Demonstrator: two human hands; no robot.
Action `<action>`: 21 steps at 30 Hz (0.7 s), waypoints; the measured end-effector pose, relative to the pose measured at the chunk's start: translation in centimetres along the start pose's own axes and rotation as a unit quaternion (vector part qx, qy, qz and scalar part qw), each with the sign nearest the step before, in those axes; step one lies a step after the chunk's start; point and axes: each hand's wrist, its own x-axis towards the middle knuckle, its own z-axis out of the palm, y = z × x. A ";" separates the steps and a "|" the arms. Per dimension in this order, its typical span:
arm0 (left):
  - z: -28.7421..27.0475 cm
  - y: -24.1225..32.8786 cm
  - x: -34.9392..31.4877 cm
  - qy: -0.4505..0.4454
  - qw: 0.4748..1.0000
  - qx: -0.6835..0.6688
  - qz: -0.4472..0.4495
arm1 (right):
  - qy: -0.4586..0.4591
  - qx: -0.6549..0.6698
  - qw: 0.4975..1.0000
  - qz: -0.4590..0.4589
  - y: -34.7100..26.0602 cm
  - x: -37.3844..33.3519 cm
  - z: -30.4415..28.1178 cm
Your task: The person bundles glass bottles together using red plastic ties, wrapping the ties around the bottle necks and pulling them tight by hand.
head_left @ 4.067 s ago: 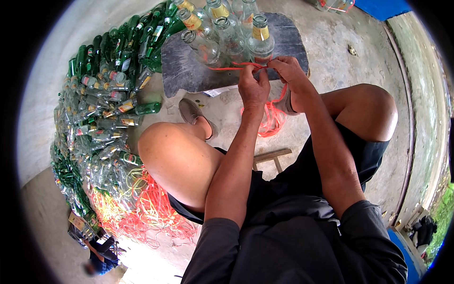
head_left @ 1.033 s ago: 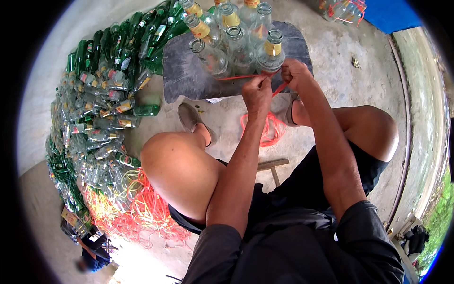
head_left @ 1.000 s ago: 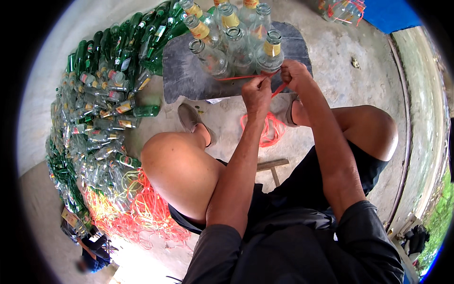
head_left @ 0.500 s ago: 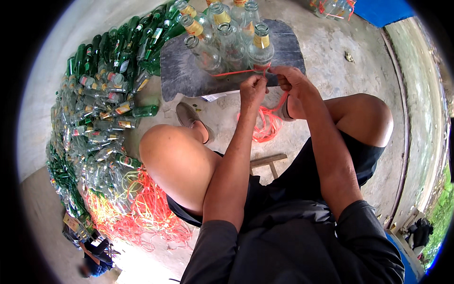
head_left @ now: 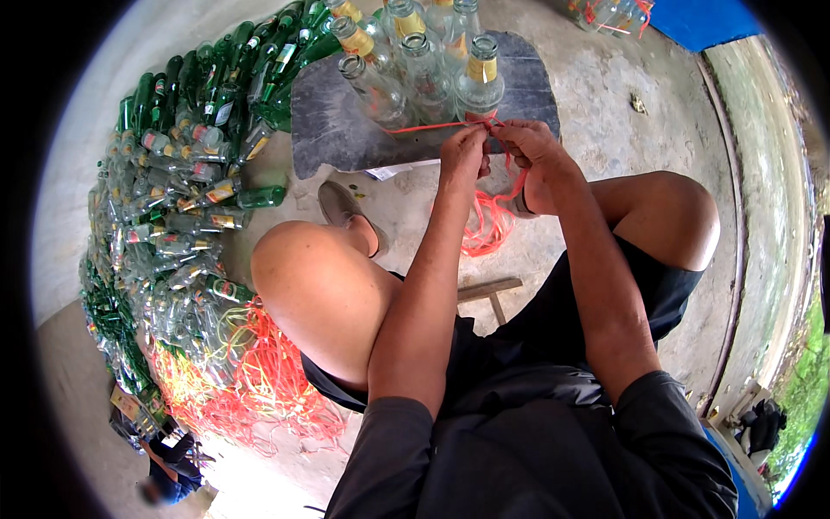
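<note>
Several clear glass bottles (head_left: 428, 86) with yellowish neck labels stand upright in a tight group on a dark, round-cornered board (head_left: 333, 130). A red plastic strap (head_left: 430, 128) runs along the near side of the group to my hands. My left hand (head_left: 465, 151) is closed in a pinch on the strap at the front right bottle. Close beside it, my right hand (head_left: 529, 143) also pinches the strap, its fingertips almost touching the left ones. The strap's loose length hangs below my hands to a tangled red coil (head_left: 488, 227) on the floor. My fingers partly hide where the strands cross.
A large heap of green and clear bottles (head_left: 186, 190) lies along the left wall. Beside it spreads a pile of red and yellow strapping (head_left: 259, 381). A small wooden stool (head_left: 490, 292) is between my legs. More strapped bottles (head_left: 609, 16) stand far right. Another person (head_left: 173, 467) is at lower left.
My hands have drawn together at the front right bottle, and the right hand's fingers have moved in beside the left. The strap's strands now cross between my fingertips.
</note>
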 end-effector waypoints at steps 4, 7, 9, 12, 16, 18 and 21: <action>0.4 0.4 0.7 -0.016 0.997 -0.067 -0.028 | 0.025 -0.073 0.997 -0.009 -0.5 -1.0 0.7; 0.6 0.3 1.2 -0.014 0.993 -0.102 -0.060 | 0.032 -0.109 0.993 -0.039 -0.6 -1.2 0.8; 1.0 0.4 1.0 -0.006 0.989 -0.127 -0.070 | 0.038 -0.123 0.990 -0.062 -0.7 -1.8 0.7; 1.6 0.5 0.5 -0.001 0.986 -0.156 -0.064 | 0.056 -0.073 0.990 -0.109 -1.1 -2.9 0.4; 1.4 0.0 0.6 -0.030 0.986 -0.158 -0.046 | 0.060 -0.067 0.990 -0.112 -1.1 -3.2 -0.4; 1.3 0.0 0.6 -0.034 0.988 -0.147 -0.045 | 0.078 -0.145 0.981 -0.099 -1.2 -3.2 -0.3; 1.1 0.3 0.4 -0.045 0.989 -0.133 -0.053 | 0.044 -0.133 0.988 -0.066 -1.1 -4.3 0.3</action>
